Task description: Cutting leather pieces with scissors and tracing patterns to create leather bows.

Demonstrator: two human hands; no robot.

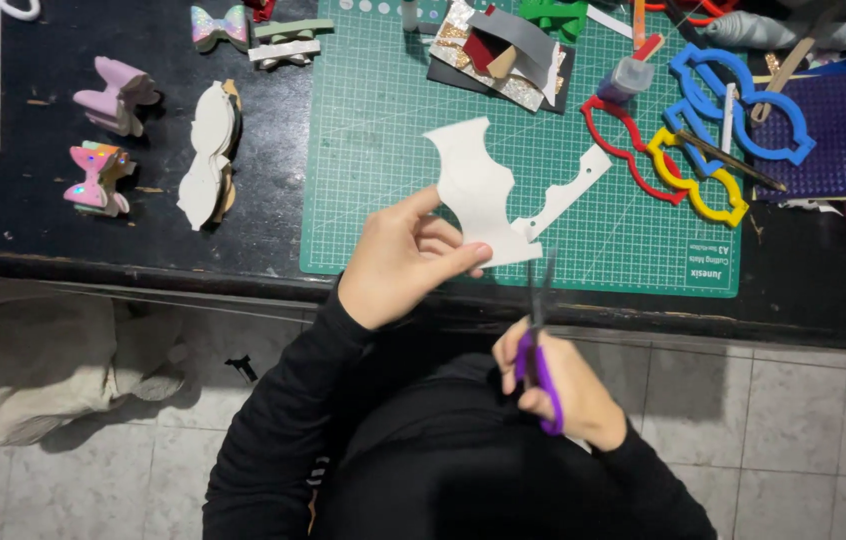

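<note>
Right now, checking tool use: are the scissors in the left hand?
No, the right hand holds the purple-handled scissors, while the left hand holds the white cutout.

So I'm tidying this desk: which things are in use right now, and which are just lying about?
In use: left hand, white sheet, right hand, purple scissors.

Lying about: green mat, coloured outlines, finished bows, white cutouts, purple sheet.
</note>
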